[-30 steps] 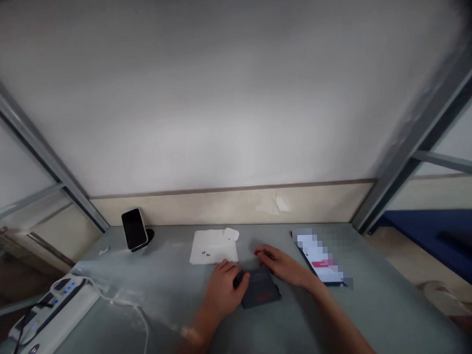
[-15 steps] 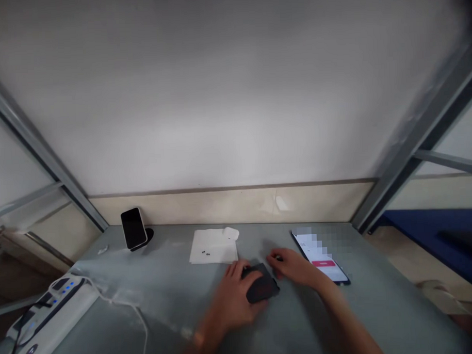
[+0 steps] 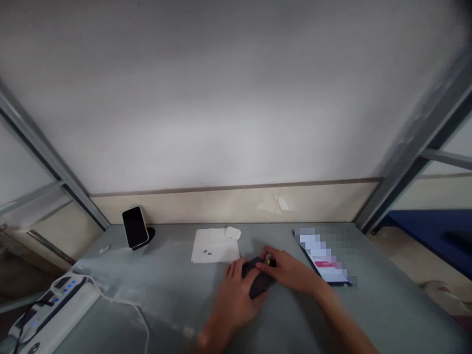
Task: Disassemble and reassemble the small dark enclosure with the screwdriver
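My left hand (image 3: 238, 293) is wrapped round a dark grey computer mouse (image 3: 260, 283) on the desk, gripping it with thumb and fingers. My right hand (image 3: 287, 268) is at the mouse's upper right end. Its thumb and fingertips are pinched round a small black-and-yellow piece (image 3: 271, 262), mostly hidden by the fingers. Just beyond my left fingers lies a white sheet of paper (image 3: 215, 245) with several tiny dark bits (image 3: 207, 252), perhaps screws. A small white rounded piece (image 3: 233, 233) rests on the sheet's upper right corner.
To the right lies a tablet or large phone (image 3: 326, 261) with a lit, partly blurred screen. A black-screened device (image 3: 135, 228) on a stand is at the back left. At the front left are a white power strip (image 3: 57, 322) and a white cable (image 3: 142, 314). A wall (image 3: 237, 205) runs behind the grey desk.
My right hand has come left, against the mouse's end, and the yellow on its small piece now shows. The left hand still holds the mouse, which has turned slightly.
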Demonstrator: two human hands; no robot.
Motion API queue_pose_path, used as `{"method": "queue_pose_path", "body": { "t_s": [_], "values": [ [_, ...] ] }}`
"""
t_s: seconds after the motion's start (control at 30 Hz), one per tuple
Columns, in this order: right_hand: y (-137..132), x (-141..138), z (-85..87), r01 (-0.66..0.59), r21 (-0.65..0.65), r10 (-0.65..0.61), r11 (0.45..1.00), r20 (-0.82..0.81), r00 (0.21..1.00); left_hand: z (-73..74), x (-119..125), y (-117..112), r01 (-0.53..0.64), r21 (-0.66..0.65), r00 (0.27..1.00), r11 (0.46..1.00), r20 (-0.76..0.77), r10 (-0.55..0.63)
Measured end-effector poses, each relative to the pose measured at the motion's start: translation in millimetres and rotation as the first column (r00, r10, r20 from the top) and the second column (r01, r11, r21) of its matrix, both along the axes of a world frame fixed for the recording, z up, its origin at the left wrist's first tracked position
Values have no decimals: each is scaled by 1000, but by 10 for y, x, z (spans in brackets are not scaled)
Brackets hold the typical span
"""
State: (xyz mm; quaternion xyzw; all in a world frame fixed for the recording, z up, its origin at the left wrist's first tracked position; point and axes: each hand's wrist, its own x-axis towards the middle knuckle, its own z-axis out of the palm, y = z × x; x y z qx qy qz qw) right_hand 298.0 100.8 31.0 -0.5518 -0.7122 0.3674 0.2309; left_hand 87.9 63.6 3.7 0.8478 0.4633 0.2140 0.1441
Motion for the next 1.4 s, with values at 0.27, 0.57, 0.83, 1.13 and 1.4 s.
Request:
{"method": "queue_pose_path", "body": {
  "t_s": [0.27, 0.57, 0.83, 1.13, 1.4],
  "values": [
    [86, 124, -94, 39, 59, -43, 997, 53, 998, 60, -122, 96, 25, -171, 998, 985, 68, -13],
    [177, 129, -185, 249, 178, -277, 952, 156, 948, -182, -355, -336, -102, -149, 993, 984, 44, 110],
    [33, -37, 173, 353, 2, -330, 936, -350, 877, 43, -703, -478, 92, -269, 976, 959, 213, -33],
    [-151, -553, 267, 149, -94, -149, 984, -896, 418, 202, -288, -313, 168, -288, 944, 943, 323, -69],
    [-140, -584, 197, 243, -23, -139, 970, -871, 471, 155, -262, -343, 116, -244, 947, 963, 320, -33]
  ]
}}
